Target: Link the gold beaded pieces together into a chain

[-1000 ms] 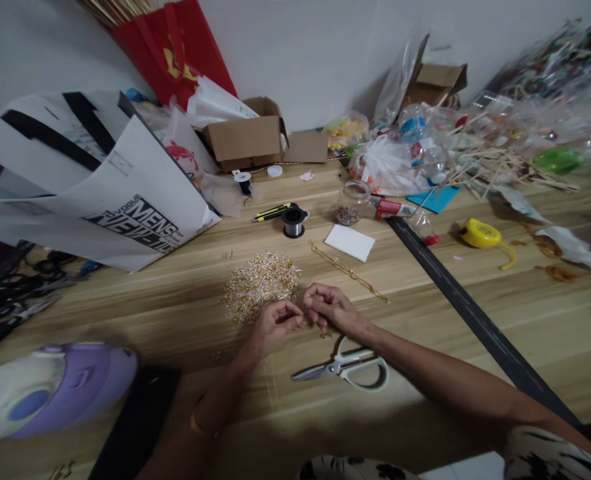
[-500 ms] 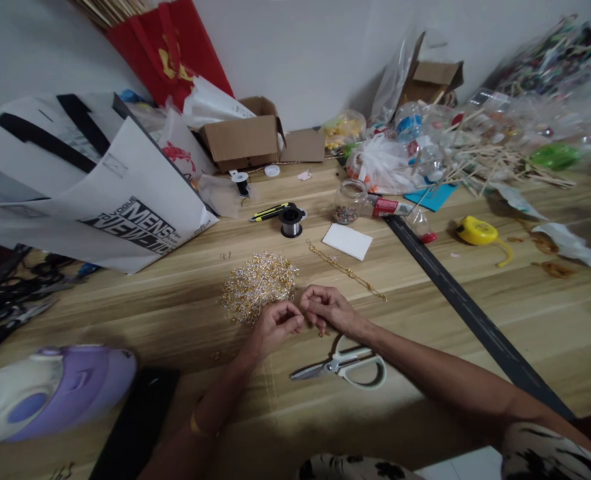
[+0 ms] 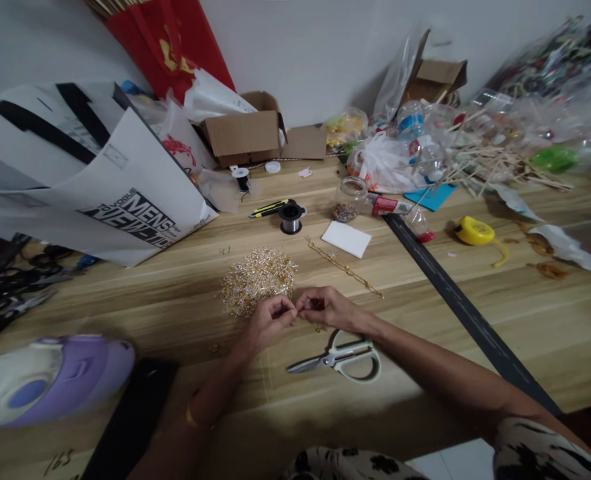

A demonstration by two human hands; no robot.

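My left hand (image 3: 274,319) and my right hand (image 3: 329,308) meet fingertip to fingertip just in front of a pile of gold and clear beaded pieces (image 3: 258,280). Both are closed in a pinch; whatever sits between the fingertips is too small to make out. A few tiny gold bits (image 3: 320,328) show beneath my right hand. Close by on the table lie scissors (image 3: 340,358) with pale handles, blades pointing left. Beyond my right hand stretches a gold beaded chain (image 3: 346,268), lying diagonally.
Behind the pile are a wire spool (image 3: 290,219), a yellow-black cutter (image 3: 270,209), a white card (image 3: 346,239) and a jar of beads (image 3: 349,200). A dark strip (image 3: 455,293) crosses the right side, near a yellow tape measure (image 3: 475,231). A white bag (image 3: 105,193) stands left.
My fingertips have come together, with the right hand's fingers curled and shifted slightly left. The whole view has moved a little; the table things lie as before.
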